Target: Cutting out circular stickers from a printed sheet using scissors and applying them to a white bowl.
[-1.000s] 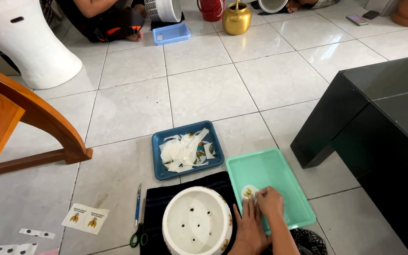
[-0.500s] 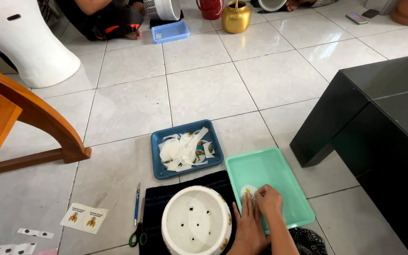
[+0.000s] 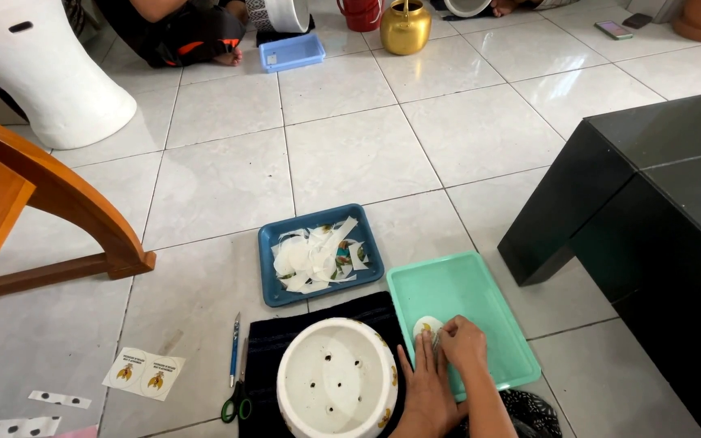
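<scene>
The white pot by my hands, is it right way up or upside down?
Upside down: the white pot shows its flat base with drainage holes facing up, resting on the black cloth.

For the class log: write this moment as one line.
hands: both on white cutout | place: green tray | beside: white pot, blue tray of scraps

A tray of scraps (image 3: 320,255) lies behind the pot (image 3: 337,378); another tray (image 3: 480,300) sits right.

White tile floor (image 3: 350,154): blue tray (image 3: 320,254) just left of the green tray (image 3: 480,300), black cloth (image 3: 281,345) and scissors (image 3: 237,397) further left.
</scene>
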